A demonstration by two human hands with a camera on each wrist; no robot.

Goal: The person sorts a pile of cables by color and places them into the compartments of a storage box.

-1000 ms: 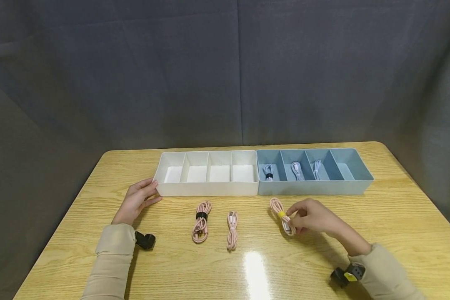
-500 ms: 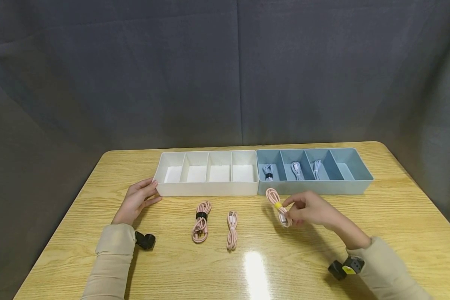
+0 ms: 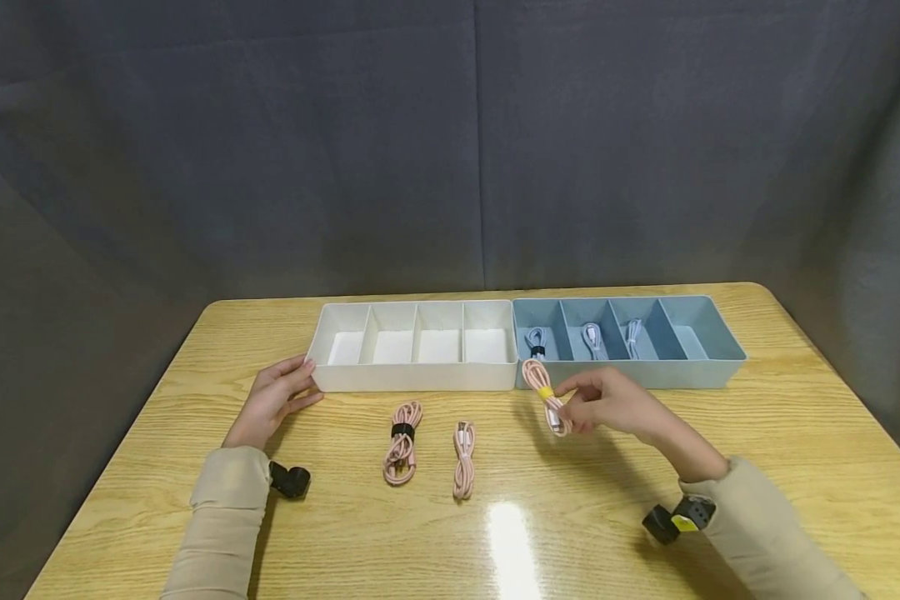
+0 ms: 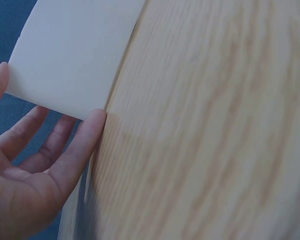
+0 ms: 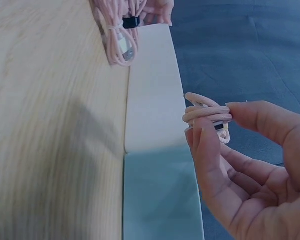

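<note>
My right hand (image 3: 611,406) pinches a coiled pink charging cable (image 3: 536,377) with a yellow tie between thumb and fingers. The cable is raised off the table, in front of the light blue divided box (image 3: 645,376) near its left end. In the right wrist view, thumb and fingertips hold the coil (image 5: 210,114) by its side. My left hand (image 3: 270,402) rests its fingers against the left end of the white divided box (image 3: 416,380). In the left wrist view those fingers lie fairly straight along the end wall (image 4: 70,65).
A pink cable with a black strap (image 3: 402,432) and another bundled pink cable (image 3: 463,467) lie on the wooden table (image 3: 345,533). Three pale blue cables occupy separate compartments of the blue box, including a black-strapped one (image 3: 537,340). A dark curtain (image 3: 390,150) hangs behind.
My right hand has carried the yellow-tied pink cable up and leftward, from near the tabletop toward the front of the blue box. The left hand has stayed at the white box's end.
</note>
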